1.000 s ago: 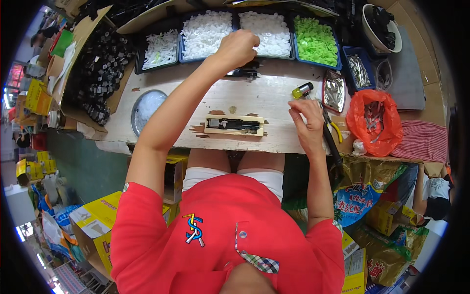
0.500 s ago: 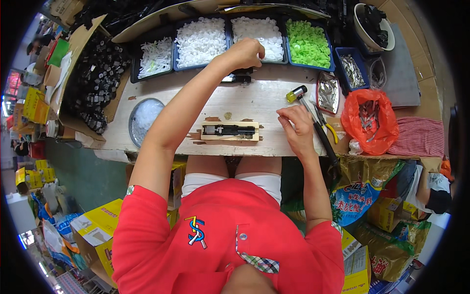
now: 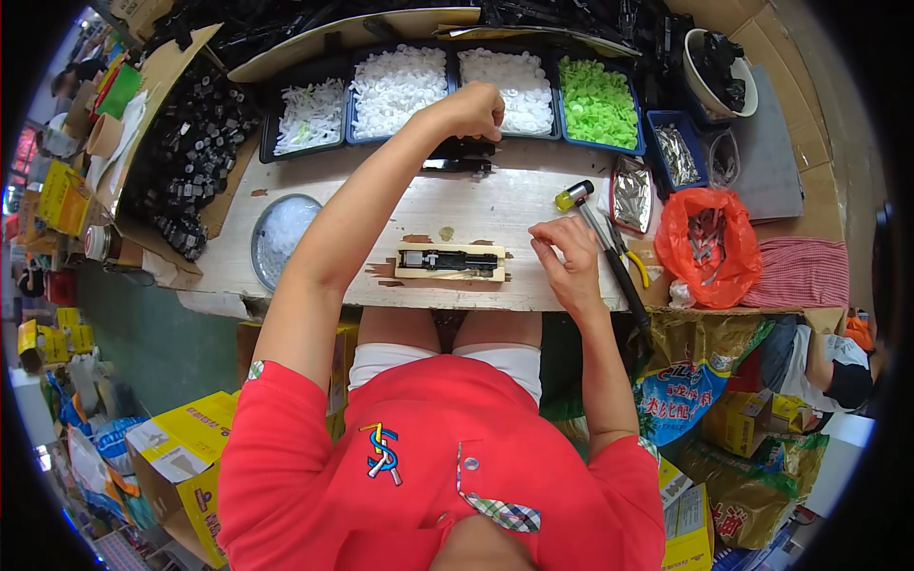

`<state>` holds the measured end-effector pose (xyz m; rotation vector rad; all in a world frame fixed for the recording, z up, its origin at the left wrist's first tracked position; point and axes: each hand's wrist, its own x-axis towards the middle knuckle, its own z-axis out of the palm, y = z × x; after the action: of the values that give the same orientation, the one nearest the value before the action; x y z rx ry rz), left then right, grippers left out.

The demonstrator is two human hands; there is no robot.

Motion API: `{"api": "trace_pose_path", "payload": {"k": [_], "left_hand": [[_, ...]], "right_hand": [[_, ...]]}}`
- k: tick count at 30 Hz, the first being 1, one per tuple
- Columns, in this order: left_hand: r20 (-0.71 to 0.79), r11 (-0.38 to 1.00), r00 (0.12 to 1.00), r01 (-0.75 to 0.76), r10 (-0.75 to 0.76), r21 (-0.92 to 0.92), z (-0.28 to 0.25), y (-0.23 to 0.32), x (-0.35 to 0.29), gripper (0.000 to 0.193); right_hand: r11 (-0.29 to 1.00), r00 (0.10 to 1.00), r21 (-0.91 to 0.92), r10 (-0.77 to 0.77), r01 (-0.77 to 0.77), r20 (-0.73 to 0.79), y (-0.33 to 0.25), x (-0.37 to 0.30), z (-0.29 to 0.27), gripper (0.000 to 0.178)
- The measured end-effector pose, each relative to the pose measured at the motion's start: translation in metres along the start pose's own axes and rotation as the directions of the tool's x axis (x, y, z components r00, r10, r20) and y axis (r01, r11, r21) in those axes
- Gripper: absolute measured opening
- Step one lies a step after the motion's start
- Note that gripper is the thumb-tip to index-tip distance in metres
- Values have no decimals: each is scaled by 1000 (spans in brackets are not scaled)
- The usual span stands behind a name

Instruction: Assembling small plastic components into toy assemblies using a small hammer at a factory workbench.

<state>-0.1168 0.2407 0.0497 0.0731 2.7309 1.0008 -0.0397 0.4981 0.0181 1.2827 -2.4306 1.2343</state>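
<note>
we look down on a person in a red shirt (image 3: 447,447) at a pale worktop (image 3: 514,209). we see the left hand (image 3: 473,109) stretched out to the row of trays at the back, its fingers curled in and pointing down at the front edge, near the white parts (image 3: 400,90) and the translucent rings (image 3: 514,81); we cannot tell whether it holds anything. we see the right hand (image 3: 573,262) above the front of the worktop, thumb and fingers bent with a narrow gap between them. to the left of that hand, well apart from the other one, a long black assembly (image 3: 447,259) lies lengthwise in a shallow wooden holder (image 3: 409,275) near the front edge. below the left hand we find another black piece (image 3: 457,166). on the right we make out a hammer (image 3: 621,276) with a yellow-tipped head, yellow-handled pliers (image 3: 636,266) just beside it, and a red plastic bag (image 3: 681,243) of metal pieces. green pieces (image 3: 598,100) fill the right-hand tray of the row
</note>
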Motion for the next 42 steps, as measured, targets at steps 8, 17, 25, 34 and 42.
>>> {"api": "trace_pose_path", "payload": {"k": [8,17,25,34,42], "left_hand": [[-342,603,938,-243,-53,-760,26,6,-73,12],[-349,164,937,-344,-2,-925,101,11,-176,7],[-504,341,864,-469,-16,-815,107,8,-195,11],[-651,666,759,-496,20,-557,111,0,-199,8],[-694,828,706,-468,139,-310,112,-7,-199,13]], "right_hand": [[694,892,589,438,-415,112,-6,0,4,11],[142,800,833,403,-535,445,-47,20,33,11],[233,786,768,368,-596,498,-67,20,43,11],[950,994,294,91,-105,61,-70,12,51,9],[983,983,-10,-180,181,36,-63,9,57,11]]}}
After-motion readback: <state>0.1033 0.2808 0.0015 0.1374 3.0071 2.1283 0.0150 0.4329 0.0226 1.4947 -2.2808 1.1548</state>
